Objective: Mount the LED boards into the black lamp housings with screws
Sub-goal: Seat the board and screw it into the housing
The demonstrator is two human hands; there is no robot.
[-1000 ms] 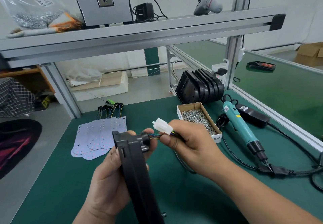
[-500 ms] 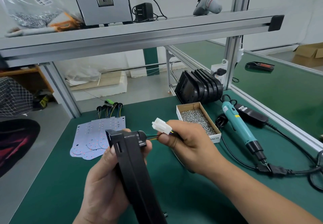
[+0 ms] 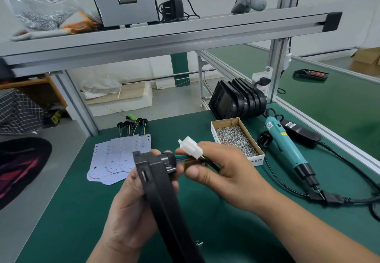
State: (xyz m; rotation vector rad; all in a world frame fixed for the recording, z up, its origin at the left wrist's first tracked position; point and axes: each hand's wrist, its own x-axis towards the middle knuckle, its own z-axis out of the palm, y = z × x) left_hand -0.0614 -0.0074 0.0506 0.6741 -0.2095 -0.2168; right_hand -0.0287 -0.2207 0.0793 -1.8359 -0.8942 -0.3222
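Gripping black lamp housing (image 3: 162,197) edge-on w/ L hand (image 3: 131,207), fingers curled round it, above bench (image 3: 61,221). Pinching wire bundle (image 3: 211,165) w/ R hand (image 3: 226,174), just under white connector (image 3: 190,146); wires leading into top of housing. Hands close together. Beyond L hand: LED boards (image 3: 115,160) flat on bench. Beyond R hand: screw box (image 3: 236,137), stack of housings (image 3: 238,100) behind it. Right of R hand: teal screwdriver (image 3: 285,145) lying on bench.

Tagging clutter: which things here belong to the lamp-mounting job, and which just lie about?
Job: black housing in the left hand; white connector in the right hand; LED boards; screw box; stacked housings; teal screwdriver.
Lying about: plug adapter, plastic bag and grey tool on the shelf; black tray beyond.
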